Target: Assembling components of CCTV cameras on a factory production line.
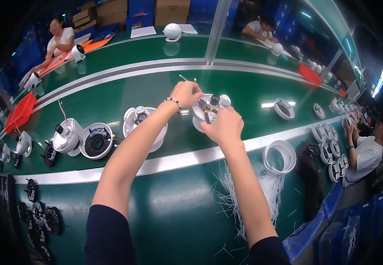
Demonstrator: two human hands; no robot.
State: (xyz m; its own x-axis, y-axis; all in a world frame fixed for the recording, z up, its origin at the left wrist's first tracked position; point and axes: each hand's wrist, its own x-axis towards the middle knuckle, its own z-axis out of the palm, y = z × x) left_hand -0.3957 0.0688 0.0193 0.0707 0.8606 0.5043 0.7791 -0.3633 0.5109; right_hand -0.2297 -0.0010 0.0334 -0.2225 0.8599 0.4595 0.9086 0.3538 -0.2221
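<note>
At the middle of the green bench stands an open white camera housing (pixel 197 125), with a black lens module (pixel 215 100) inside and a white knob-like part on its right. My right hand (pixel 226 126) is closed round a pair of pliers (pixel 206 115) with yellow and black handles; their jaws reach into the housing. At the housing's far left rim, my left hand (pixel 186 94) has its fingers pinched together. What they grip is too small to make out. A thin white cable (pixel 183 77) sticks up just beyond that hand. Partly behind my left forearm sits another white housing (pixel 157 140).
Several white strips (pixel 271 190) lie in a heap by my right forearm, near a white ring (pixel 280 157). Open housings (pixel 96 140) stand on the left, black round parts (pixel 37 213) lower left. A metal rail (pixel 187 166) edges the raised belt. People sit opposite and right.
</note>
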